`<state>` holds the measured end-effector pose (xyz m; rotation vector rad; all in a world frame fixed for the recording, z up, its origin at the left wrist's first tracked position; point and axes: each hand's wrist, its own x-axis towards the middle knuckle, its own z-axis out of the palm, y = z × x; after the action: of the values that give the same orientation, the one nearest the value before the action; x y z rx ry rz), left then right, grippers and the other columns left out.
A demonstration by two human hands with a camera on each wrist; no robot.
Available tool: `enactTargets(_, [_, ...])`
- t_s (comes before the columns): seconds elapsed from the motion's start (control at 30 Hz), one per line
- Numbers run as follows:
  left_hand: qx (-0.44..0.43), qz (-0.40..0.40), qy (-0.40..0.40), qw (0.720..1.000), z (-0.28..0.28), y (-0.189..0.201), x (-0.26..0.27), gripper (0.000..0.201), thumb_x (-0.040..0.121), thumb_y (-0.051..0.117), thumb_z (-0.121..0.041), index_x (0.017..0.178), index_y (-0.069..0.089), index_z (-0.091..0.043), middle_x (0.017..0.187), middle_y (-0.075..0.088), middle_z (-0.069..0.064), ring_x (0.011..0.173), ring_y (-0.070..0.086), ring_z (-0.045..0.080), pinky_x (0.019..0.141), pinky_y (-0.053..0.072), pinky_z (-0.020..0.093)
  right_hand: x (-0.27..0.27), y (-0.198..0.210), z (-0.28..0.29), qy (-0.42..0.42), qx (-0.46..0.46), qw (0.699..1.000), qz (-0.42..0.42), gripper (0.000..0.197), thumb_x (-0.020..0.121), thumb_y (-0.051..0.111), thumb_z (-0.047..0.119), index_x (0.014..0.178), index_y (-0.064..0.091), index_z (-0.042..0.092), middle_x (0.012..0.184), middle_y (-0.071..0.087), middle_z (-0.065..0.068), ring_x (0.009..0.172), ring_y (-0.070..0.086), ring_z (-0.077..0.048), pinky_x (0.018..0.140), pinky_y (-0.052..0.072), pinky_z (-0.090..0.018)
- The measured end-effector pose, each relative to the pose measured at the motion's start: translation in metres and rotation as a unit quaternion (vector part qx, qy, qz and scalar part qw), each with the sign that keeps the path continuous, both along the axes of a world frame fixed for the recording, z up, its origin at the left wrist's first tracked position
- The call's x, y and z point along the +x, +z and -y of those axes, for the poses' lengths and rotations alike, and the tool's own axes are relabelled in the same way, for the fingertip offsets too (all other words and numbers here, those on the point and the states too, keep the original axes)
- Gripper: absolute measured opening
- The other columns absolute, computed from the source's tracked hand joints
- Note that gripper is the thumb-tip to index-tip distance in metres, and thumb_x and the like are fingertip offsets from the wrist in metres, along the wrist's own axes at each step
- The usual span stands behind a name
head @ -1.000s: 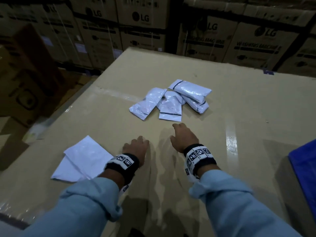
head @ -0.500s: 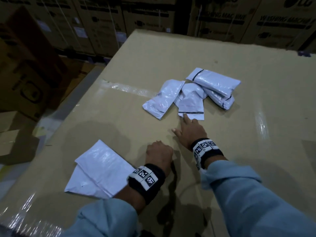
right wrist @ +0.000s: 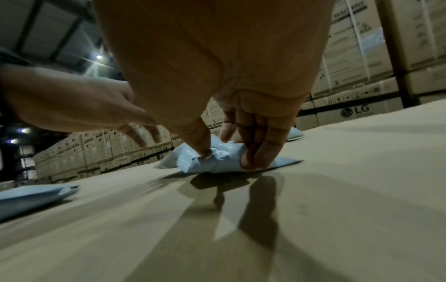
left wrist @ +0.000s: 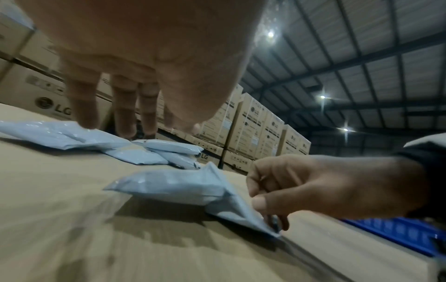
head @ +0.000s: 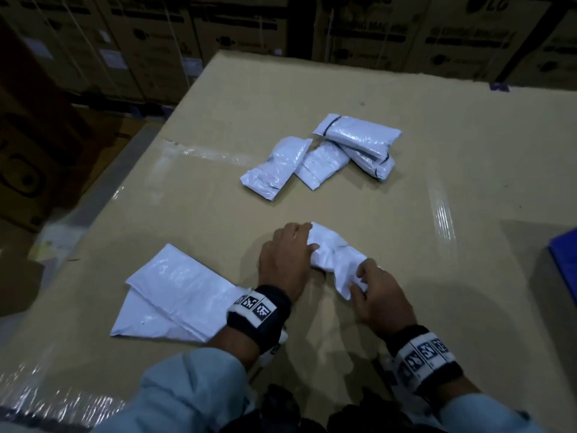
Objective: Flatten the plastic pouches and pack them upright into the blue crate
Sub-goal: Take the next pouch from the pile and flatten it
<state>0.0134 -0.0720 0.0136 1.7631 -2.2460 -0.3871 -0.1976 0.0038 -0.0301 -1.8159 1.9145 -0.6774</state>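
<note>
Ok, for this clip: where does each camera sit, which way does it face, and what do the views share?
Head: worn on the head, looking down at the cardboard surface, the left hand, the right hand and both sleeves.
Left wrist: under the left hand, facing along its straight fingers toward the stacked boxes.
Right wrist: under the right hand, facing its fingers pinching the crumpled pouch.
Shared: all three show that pouch.

1. Dim warehouse; ceiling lamps [left wrist: 270, 34] flare into starbursts overhead.
2. Tape [head: 441, 218] on the cardboard top [head: 406, 120] glares.
3. My right hand [right wrist: 217, 76] casts long shadows.
4. Wrist views are smeared and bent at the edges.
</note>
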Motion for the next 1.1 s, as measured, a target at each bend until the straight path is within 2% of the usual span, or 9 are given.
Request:
enactTargets(0.13, [-0.019,0.002,-0.15,0.988,-0.019,-0.025,-0.017,0.056,0.094,0.042,-0.047,0.145,0.046,-0.025,0.156,0.043,0.009,0.13,0.05,0.034,0.1,0.046,0.048,-0.022,0.002,-0.044,-0.024,0.043,0.999,-0.01,0.034,0.082,0.073,0.025,0.1,0.045,0.033,0.083,0.052,0.014,0.075,0.046,-0.011,0.064,0.034,-0.03])
enactTargets(0.23, [0.018,0.053,-0.259,0.964,-0.043,-0.046,-0.029,0.058,0.092,0.044,-0.042,0.146,0.038,-0.023,0.156,0.043,0.017,0.135,0.05,0.037,0.103,0.048,0.05,-0.032,0.0,-0.078,0.005,0.033,0.999,-0.001,0.031,0.083,0.07,0.026,0.103,0.049,0.036,0.08,0.047,0.02,0.075,0.046,-0.005,0.065,0.032,-0.021])
enactTargets(0.37, [0.065,0.11,-0.259,0.957,-0.08,-0.066,-0.035,0.065,0.099,0.025,-0.044,0.159,0.029,-0.019,0.163,0.031,0.017,0.149,0.032,0.035,0.11,0.041,0.052,-0.045,-0.012,-0.111,0.0,0.038,0.998,-0.047,0.031,0.082,0.048,0.017,0.107,0.061,0.027,0.09,0.057,0.012,0.09,0.057,-0.018,0.075,0.049,-0.032])
enactTargets(0.5, [0.057,0.145,-0.241,0.958,-0.1,-0.068,-0.035,0.067,0.099,0.018,-0.045,0.162,0.018,-0.024,0.168,0.023,0.01,0.153,0.024,0.03,0.113,0.033,0.055,-0.063,-0.012,-0.134,-0.025,0.032,0.996,-0.076,0.037,0.069,0.049,-0.002,0.091,0.058,0.026,0.086,0.043,0.012,0.088,0.053,-0.026,0.07,0.039,-0.031])
enactTargets(0.67, [0.056,0.15,-0.232,0.959,-0.127,-0.067,-0.039,0.071,0.095,0.012,-0.037,0.163,0.019,-0.019,0.169,0.02,0.008,0.155,0.021,0.028,0.12,0.017,0.056,-0.064,0.015,-0.143,-0.105,-0.028,0.977,-0.183,0.026,0.067,0.043,0.001,0.084,0.061,0.01,0.086,0.054,-0.01,0.083,0.051,-0.036,0.065,0.042,-0.04])
enactTargets(0.8, [0.047,0.162,-0.215,0.962,-0.131,-0.058,-0.048,0.074,0.087,0.024,-0.038,0.15,0.047,-0.008,0.157,0.044,0.014,0.146,0.04,0.034,0.119,-0.009,0.053,-0.034,0.02,-0.129,-0.045,-0.093,0.976,-0.194,0.035,0.089,0.052,0.019,0.121,0.064,0.009,0.122,0.058,-0.015,0.112,0.052,-0.037,0.097,0.043,-0.047])
enactTargets(0.9, [0.049,0.121,-0.199,0.971,-0.122,-0.052,-0.056,0.072,0.1,0.035,-0.04,0.16,0.019,-0.004,0.169,0.009,0.014,0.157,0.006,0.033,0.121,-0.015,0.04,-0.019,-0.009,-0.115,0.062,0.068,0.98,-0.177,0.068,0.1,0.018,0.048,0.157,0.032,0.014,0.164,0.021,-0.02,0.151,0.019,-0.037,0.123,0.02,-0.048])
enactTargets(0.97, [0.061,0.063,-0.204,0.975,-0.116,-0.05,-0.063,0.073,0.101,0.027,-0.039,0.161,0.005,-0.005,0.169,-0.007,0.005,0.157,-0.007,0.027,0.121,-0.014,0.033,-0.018,-0.026,-0.112,0.091,0.135,0.97,-0.179,0.077,0.096,0.004,0.055,0.163,0.011,0.018,0.169,-0.001,-0.02,0.156,-0.001,-0.038,0.127,0.005,-0.048])
enactTargets(1.1, [0.081,0.057,-0.257,0.961,-0.112,-0.063,-0.062,0.075,0.095,0.003,-0.044,0.163,0.017,-0.013,0.169,0.013,0.01,0.157,0.01,0.029,0.127,0.013,0.043,-0.022,-0.038,-0.117,0.092,0.107,0.971,-0.194,0.073,0.099,0.011,0.051,0.164,0.009,0.018,0.169,0.002,-0.017,0.156,0.0,-0.037,0.126,0.009,-0.049])
